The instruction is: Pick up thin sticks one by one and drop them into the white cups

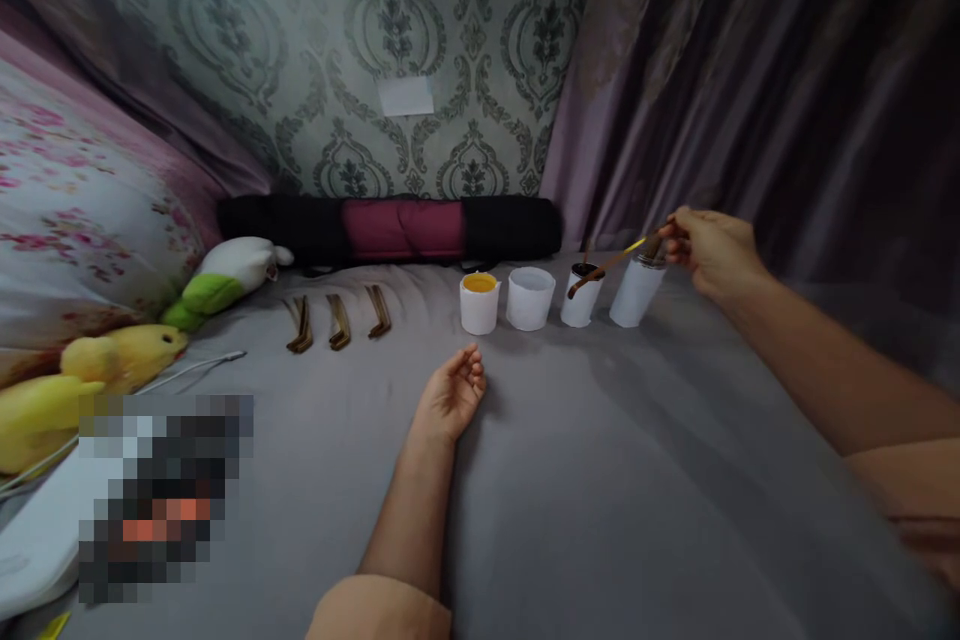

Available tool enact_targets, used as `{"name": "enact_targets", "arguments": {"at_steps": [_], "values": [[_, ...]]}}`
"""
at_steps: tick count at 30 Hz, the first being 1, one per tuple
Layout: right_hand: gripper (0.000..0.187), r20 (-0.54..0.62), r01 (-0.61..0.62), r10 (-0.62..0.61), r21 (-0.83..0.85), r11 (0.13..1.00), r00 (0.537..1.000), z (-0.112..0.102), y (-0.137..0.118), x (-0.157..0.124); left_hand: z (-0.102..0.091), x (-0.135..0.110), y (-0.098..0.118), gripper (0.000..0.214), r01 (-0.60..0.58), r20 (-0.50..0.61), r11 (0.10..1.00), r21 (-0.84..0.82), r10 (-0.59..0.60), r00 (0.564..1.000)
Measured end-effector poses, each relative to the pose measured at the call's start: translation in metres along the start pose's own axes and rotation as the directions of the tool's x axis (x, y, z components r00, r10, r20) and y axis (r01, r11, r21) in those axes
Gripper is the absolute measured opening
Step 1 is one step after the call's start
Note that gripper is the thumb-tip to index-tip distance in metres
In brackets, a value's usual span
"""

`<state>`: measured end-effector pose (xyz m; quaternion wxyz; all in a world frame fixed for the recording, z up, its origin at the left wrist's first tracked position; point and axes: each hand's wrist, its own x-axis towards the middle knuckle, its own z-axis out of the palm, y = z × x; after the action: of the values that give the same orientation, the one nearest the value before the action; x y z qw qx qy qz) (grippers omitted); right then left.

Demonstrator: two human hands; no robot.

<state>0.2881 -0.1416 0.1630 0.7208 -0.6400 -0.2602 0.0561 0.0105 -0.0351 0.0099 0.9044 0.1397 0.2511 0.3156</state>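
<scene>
My right hand pinches one end of a thin brown straw with a short bent tip. The straw slants down to the left, its bent tip in front of a narrow white cup with a dark inside. Below my right hand, a taller white cup leans to the right, with brown straws in its mouth. On the grey sheet, my left hand lies with fingers loosely curled and nothing visible in them. Just beyond it stand a white cup with a yellow inside and a wider white cup.
Three small bundles of bent brown straws lie in a row at the left. Soft toys and a white cable are farther left, near a blurred-out object. A black and maroon roll lies along the wall.
</scene>
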Motion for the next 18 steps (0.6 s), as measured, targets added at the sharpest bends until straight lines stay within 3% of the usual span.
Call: {"name": "enact_targets", "arguments": {"at_steps": [5,18], "values": [[0.018,-0.111,0.037,-0.056,-0.163,0.986,0.992,0.000,-0.014,0.025,0.000,0.000,0.000,0.013,0.001,-0.015,1.000,-0.015,-0.001,1.000],[0.028,-0.064,0.210,-0.259,-0.420,0.883,0.964,0.006,-0.005,0.064,0.000,0.001,0.000,0.015,0.006,-0.011,1.000,-0.023,-0.006,1.000]]}}
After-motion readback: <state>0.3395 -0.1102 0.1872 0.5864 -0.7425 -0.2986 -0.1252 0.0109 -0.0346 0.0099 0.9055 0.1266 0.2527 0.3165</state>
